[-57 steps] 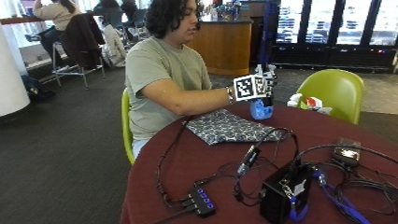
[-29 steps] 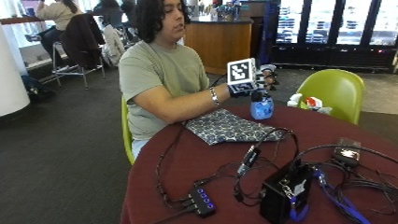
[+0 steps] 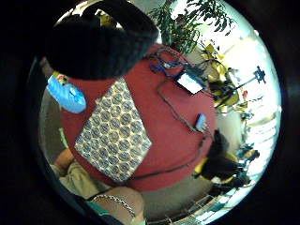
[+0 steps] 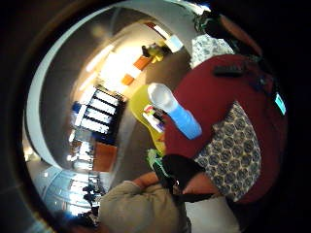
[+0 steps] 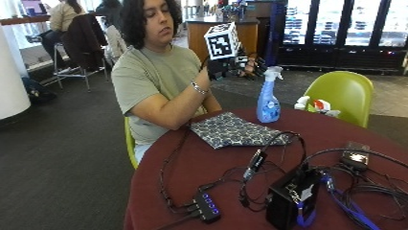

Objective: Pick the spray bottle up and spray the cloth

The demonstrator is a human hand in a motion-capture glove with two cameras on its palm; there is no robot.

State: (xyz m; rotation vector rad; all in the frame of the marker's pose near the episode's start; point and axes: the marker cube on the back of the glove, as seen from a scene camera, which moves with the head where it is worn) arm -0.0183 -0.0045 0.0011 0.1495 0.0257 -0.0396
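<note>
Sitting at a round red table (image 5: pixel 210 196), a person holds the gloved right hand (image 5: pixel 220 67) raised at about chest height, well above the tabletop and apart from everything on it. Whether its fingers are spread or curled I cannot tell: a marker hides most of the hand in the outside view, and the palm views show only a dark glove edge. Nothing appears gripped in it.

The bottle (image 5: pixel 269 96) stands upright on the table near its far edge, blue liquid in a clear body with a white trigger head on top. It is off to the side of the raised hand and lower, not touching the fingers; a clear gap shows between them. In the thumb-side palm view the bottle (image 4: pixel 174 111) stands free at the table's rim, and in the little-finger-side view it (image 3: pixel 66 93) sits just beside a corner of the cloth.

The cloth (image 5: pixel 232 130), patterned in blue and white, lies flat on the table in front of the person, between the person's body and the bottle, its far corner close to the bottle's base. The raised forearm crosses above its near edge.

Nearer the camera lie black cables (image 5: pixel 191 177), a small hub (image 5: pixel 207 207) with blue lights and a black box (image 5: pixel 293 199)
</note>
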